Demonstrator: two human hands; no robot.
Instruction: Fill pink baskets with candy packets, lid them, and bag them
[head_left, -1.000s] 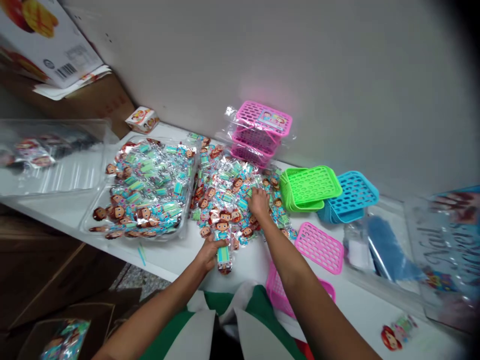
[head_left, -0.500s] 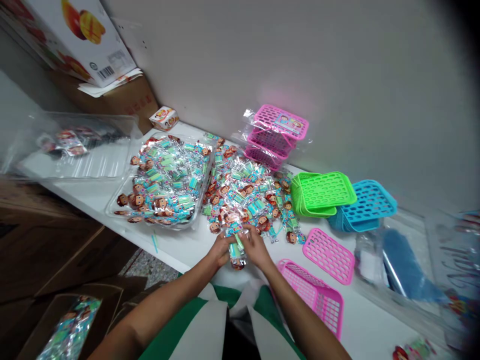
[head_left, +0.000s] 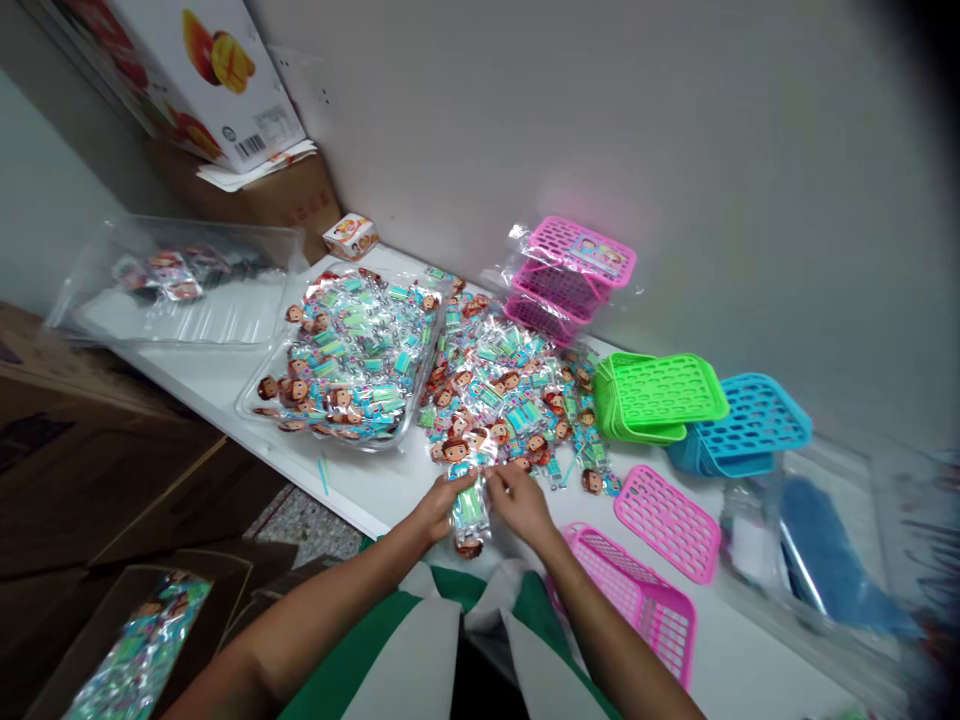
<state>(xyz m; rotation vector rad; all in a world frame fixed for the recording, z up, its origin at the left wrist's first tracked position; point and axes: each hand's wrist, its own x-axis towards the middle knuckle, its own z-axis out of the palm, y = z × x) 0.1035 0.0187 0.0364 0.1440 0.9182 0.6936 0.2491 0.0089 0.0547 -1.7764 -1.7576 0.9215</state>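
Observation:
My left hand (head_left: 439, 508) is closed round several small clear packets (head_left: 470, 508) printed with cartoon figures, with turquoise and green contents. My right hand (head_left: 519, 503) pinches at the right edge of these packets, its thumb and fingertips together. Just beyond both hands lies a loose pile of similar packets (head_left: 517, 385). To its left, a clear plastic tray (head_left: 409, 425) is heaped with more of them. An open pink basket (head_left: 637, 585) stands by my right forearm, partly covered by it. Its flat pink lattice lid (head_left: 667, 522) lies beyond it.
Green baskets (head_left: 652, 395) and blue baskets (head_left: 742, 425) stand nested at the right. Wrapped pink baskets (head_left: 562, 280) lean near the wall. Another clear tray (head_left: 217, 320) holds dark packets at the left. Cartons (head_left: 97, 440) stand below the table's left edge; a fruit-printed box (head_left: 217, 80) is at the back.
The view has shifted slightly, so the table things appear further right. The held packets have spread apart a little at the top, and my right hand has moved slightly to their edge.

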